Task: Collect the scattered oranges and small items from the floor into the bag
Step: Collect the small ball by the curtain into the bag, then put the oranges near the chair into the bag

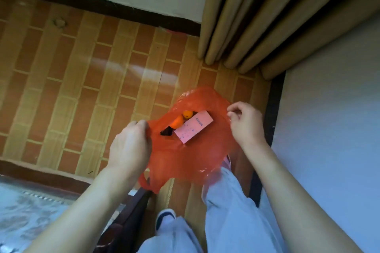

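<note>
Inside the orange bag (pixel 191 156), the white box (pixel 193 128) covers part of a small dark item (pixel 167 130) too dim to identify. One orange (pixel 188 114) partly hides the other orange (pixel 177 122). The left hand (pixel 129 146) conceals its fingertips behind the film, and perhaps the bag's rim. Both forearms run off the bottom edge.

A translucent red-orange bag (pixel 191 156) holds two orange oranges (pixel 187 114), a pink box (pixel 193 128) with blue lettering and a black item (pixel 167 131), over a floor (pixel 82 80) patterned in tan-and-terracotta bricks, beside beige curtains (pixel 267 22) and pale blue-grey trousers (pixel 224 207).
</note>
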`<state>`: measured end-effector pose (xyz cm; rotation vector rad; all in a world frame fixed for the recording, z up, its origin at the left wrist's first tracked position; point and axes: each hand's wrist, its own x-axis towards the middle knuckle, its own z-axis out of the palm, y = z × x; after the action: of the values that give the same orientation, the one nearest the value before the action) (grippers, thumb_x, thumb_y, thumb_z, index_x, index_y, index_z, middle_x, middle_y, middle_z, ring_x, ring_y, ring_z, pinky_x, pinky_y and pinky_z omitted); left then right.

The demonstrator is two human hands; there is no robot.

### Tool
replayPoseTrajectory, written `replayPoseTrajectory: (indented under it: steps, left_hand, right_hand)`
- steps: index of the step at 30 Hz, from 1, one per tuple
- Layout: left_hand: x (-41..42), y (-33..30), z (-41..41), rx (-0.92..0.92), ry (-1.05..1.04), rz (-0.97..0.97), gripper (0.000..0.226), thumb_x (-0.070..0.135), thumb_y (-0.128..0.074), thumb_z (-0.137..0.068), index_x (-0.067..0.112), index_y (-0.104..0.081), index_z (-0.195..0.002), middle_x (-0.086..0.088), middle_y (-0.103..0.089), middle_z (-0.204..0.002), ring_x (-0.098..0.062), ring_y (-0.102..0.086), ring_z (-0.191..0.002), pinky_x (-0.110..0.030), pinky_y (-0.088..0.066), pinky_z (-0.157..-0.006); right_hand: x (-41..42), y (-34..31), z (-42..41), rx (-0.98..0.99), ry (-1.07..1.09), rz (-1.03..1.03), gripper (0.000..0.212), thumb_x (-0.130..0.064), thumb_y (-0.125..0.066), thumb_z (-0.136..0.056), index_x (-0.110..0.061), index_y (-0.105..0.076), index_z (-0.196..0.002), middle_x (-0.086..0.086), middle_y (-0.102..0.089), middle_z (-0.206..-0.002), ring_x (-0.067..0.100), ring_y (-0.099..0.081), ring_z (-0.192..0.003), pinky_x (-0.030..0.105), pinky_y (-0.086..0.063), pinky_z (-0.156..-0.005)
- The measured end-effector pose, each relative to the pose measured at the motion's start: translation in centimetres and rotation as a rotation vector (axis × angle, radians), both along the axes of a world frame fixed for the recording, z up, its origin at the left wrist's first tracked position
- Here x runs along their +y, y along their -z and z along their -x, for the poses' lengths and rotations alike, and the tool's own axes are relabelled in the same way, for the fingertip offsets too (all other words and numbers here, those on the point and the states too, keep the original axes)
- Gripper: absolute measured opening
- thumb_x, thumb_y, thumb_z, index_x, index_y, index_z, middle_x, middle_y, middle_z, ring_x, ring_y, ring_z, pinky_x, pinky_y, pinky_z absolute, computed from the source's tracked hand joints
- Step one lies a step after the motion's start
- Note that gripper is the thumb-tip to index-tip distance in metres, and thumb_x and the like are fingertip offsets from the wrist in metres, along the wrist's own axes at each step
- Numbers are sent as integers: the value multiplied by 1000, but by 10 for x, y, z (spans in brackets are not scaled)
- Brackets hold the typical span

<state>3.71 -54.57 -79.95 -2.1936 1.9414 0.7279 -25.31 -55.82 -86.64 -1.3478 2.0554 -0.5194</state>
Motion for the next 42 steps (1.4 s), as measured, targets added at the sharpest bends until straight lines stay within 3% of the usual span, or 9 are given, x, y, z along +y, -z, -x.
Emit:
replayPoseTrajectory:
  steps: [3,7,11,15,21,28,34,42]
  left_hand:
    - [11,-48,-4,56,-83,-49,19,7,-56,-89,20,-68,-96,-3,-55,-89,-35,-60,-80,-44,-53,-72]
    - [17,-116,-7,151,-144,-21,13,8,-67,-84,18,-71,-90,-5,-59,-88,-34,-63,-84,-42,-54,-78]
    - [21,-184,-8,225,-217,35,13,4,-65,-83,14,-72,-86,-7,-63,-89,-32,-63,-85,-40,-54,-79]
    - [28,-252,-14,284,-347,54,16,6,-62,-82,19,-71,-83,-5,-64,-88,-30,-63,-84,-42,-55,-80]
    - [40,-330,-15,360,-468,12,26,8,-57,-84,33,-63,-80,2,-61,-92,-30,-68,-70,-47,-60,-71]
    - [19,-398,-22,340,-555,46,21,6,-60,-83,24,-70,-85,3,-66,-87,-25,-69,-75,-40,-59,-74]
    - [-8,-436,-36,316,-680,117,18,6,-64,-83,20,-74,-88,5,-72,-86,-20,-67,-84,-31,-53,-77]
    - [-23,-471,-75,294,-793,249,15,9,-65,-82,22,-72,-85,3,-72,-82,-24,-67,-80,-36,-58,-77]
  right_hand:
    - [15,-66,-12,-24,0,-34,22,-4,-66,-92,-25,-72,-91,-6,-70,-95,14,-67,-89,35,-59,-84]
    - [33,-152,-33,-62,-41,-48,21,-5,-66,-94,-25,-72,-92,-6,-68,-98,12,-66,-91,24,-55,-81]
    - [42,-225,-52,-116,-86,-41,20,-7,-66,-94,-26,-71,-91,-9,-67,-96,8,-64,-90,31,-57,-85]
    - [41,-294,-63,-131,-106,-35,20,-8,-65,-94,-27,-70,-91,-11,-67,-96,5,-63,-90,29,-57,-83]
    - [24,-376,-74,-187,-130,-79,23,-6,-62,-90,-27,-71,-88,-10,-69,-92,6,-63,-86,22,-50,-76]
    - [-16,-450,-86,-218,-236,-86,23,-6,-62,-90,-26,-71,-88,-9,-70,-92,6,-65,-87,16,-48,-75]
    - [-60,-488,-92,-207,-363,-75,21,-8,-63,-88,-27,-71,-85,-12,-70,-91,5,-63,-85,22,-52,-77]
    - [-119,-525,-130,-135,-559,14,15,-12,-65,-87,-26,-71,-84,-8,-68,-87,7,-63,-80,24,-51,-73]
